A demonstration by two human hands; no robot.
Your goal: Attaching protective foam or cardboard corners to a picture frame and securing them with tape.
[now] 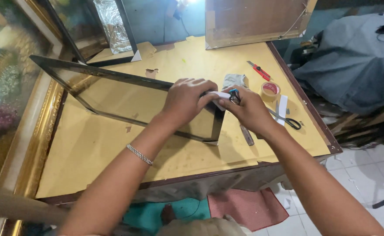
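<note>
From the head camera, a dark picture frame (pixel 126 94) stands on its edge across a yellow-topped table (pixel 91 148), running from the upper left down to a corner near the middle of the table. The left hand (pixel 186 99) lies over the top of that near corner, fingers curled down onto it and pressing a piece of white paper (pixel 220 95) against the frame. A thin bracelet (pixel 139 154) sits on the left forearm. The right hand (pixel 249 110) meets the same corner from the other side, fingers clenched around a small tool with a blue and black head (pixel 234 95), which touches the white paper at the top of the corner; what kind of tool it is cannot be told.

Just beyond the right hand lie a roll of tape (pixel 270 89), a red cutter knife (pixel 259 71) and a crumpled grey cloth (pixel 235 80). A pair of scissors with black handles (pixel 288 121) lies by the right wrist, on a strip of white paper. A flat metal strip (pixel 246 135) pokes out from under the right hand.

At the far edge of the table a wooden board (pixel 253 19) leans upright. A gold ornate frame with a painting (pixel 8 109) stands along the left side. Below the table edge a red mat (pixel 249 209) lies on the tiled floor
</note>
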